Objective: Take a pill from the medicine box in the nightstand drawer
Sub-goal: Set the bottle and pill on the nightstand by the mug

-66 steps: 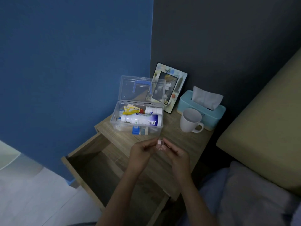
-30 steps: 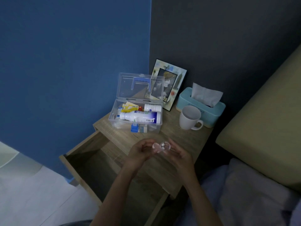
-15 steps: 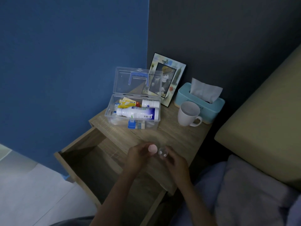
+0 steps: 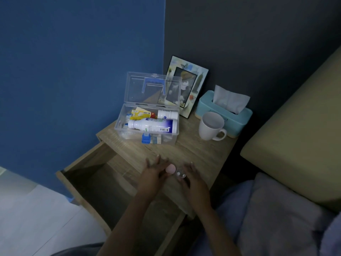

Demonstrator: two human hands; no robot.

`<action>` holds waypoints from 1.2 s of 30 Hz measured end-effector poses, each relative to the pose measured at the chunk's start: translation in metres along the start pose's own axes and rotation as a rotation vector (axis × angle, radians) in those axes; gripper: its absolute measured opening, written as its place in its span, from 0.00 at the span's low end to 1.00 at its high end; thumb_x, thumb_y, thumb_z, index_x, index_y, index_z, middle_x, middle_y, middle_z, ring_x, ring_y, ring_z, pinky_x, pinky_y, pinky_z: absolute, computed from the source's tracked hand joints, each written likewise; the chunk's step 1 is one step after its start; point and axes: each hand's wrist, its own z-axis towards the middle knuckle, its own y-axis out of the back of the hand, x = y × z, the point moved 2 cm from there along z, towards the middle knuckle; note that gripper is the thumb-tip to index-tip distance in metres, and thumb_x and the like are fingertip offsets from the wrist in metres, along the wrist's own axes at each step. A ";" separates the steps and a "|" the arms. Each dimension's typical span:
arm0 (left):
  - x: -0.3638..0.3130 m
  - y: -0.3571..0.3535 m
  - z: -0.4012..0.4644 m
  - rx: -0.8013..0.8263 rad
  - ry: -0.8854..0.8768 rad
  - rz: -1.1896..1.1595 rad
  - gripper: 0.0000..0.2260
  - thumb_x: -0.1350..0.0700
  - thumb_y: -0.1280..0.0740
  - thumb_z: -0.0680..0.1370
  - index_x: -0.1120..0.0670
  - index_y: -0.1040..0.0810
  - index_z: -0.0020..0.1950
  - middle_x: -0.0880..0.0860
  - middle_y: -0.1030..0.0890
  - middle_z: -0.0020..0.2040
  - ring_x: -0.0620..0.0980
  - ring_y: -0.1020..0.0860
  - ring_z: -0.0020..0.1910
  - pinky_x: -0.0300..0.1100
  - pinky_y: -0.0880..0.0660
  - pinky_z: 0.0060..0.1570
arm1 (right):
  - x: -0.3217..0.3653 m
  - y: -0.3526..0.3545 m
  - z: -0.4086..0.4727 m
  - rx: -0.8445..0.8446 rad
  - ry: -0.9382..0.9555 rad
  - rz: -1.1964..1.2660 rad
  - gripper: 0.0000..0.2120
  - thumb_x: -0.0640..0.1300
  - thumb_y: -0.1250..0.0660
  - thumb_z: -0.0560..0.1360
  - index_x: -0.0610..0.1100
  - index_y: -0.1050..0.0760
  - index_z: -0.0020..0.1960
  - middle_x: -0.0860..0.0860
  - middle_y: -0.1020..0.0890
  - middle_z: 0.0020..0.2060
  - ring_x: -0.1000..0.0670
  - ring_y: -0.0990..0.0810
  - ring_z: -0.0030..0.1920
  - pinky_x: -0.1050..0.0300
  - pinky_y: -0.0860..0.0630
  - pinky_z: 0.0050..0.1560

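Since the earlier frames, both hands have dropped from mid-air to the front edge of the nightstand surface (image 4: 199, 150), and the small container has come apart.

Head view: the left hand (image 4: 154, 173) grips a pink cap (image 4: 170, 169) at its fingertips, other fingers spread. Just beside it, the right hand (image 4: 193, 180) holds a small clear pill container (image 4: 180, 174), fingers curled around it, with white pills visible inside. Further back on the surface stands the clear medicine box (image 4: 147, 126), lid upright, with bottles lying inside. A white mug (image 4: 210, 128), blue tissue box (image 4: 224, 115) and picture frame (image 4: 186, 85) stand nearby. Below the hands, the drawer (image 4: 103, 183) is pulled open.
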 end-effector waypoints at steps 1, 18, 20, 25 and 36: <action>0.000 0.000 0.000 -0.006 -0.008 0.013 0.19 0.48 0.36 0.78 0.49 0.27 0.68 0.48 0.28 0.71 0.48 0.39 0.75 0.49 0.57 0.74 | 0.001 0.000 0.001 -0.009 0.004 -0.007 0.24 0.49 0.37 0.79 0.48 0.34 0.73 0.52 0.36 0.75 0.53 0.39 0.75 0.66 0.43 0.68; 0.003 0.015 -0.005 0.080 -0.046 0.110 0.27 0.49 0.41 0.80 0.50 0.44 0.78 0.50 0.46 0.79 0.50 0.53 0.78 0.51 0.54 0.75 | 0.002 0.003 0.000 -0.011 -0.043 0.025 0.28 0.55 0.40 0.79 0.49 0.40 0.76 0.51 0.41 0.77 0.53 0.43 0.77 0.61 0.43 0.71; 0.007 0.017 -0.010 0.107 -0.074 0.235 0.27 0.47 0.46 0.82 0.51 0.50 0.78 0.50 0.52 0.79 0.50 0.57 0.78 0.51 0.55 0.75 | 0.000 0.006 -0.001 -0.014 -0.043 -0.018 0.29 0.57 0.41 0.79 0.49 0.42 0.77 0.50 0.42 0.78 0.52 0.45 0.77 0.59 0.44 0.73; 0.013 0.013 -0.022 0.176 -0.060 0.455 0.28 0.43 0.54 0.82 0.54 0.57 0.78 0.52 0.61 0.78 0.53 0.59 0.78 0.50 0.59 0.75 | -0.007 0.014 -0.003 -0.035 -0.084 -0.065 0.31 0.58 0.43 0.79 0.46 0.45 0.77 0.47 0.44 0.78 0.50 0.47 0.78 0.57 0.47 0.75; 0.013 0.011 -0.026 0.159 -0.049 0.444 0.37 0.36 0.68 0.73 0.54 0.56 0.78 0.51 0.59 0.78 0.52 0.59 0.77 0.48 0.59 0.75 | 0.011 0.079 0.050 -0.447 -0.110 0.260 0.25 0.48 0.43 0.81 0.40 0.40 0.75 0.42 0.33 0.73 0.45 0.34 0.73 0.48 0.36 0.73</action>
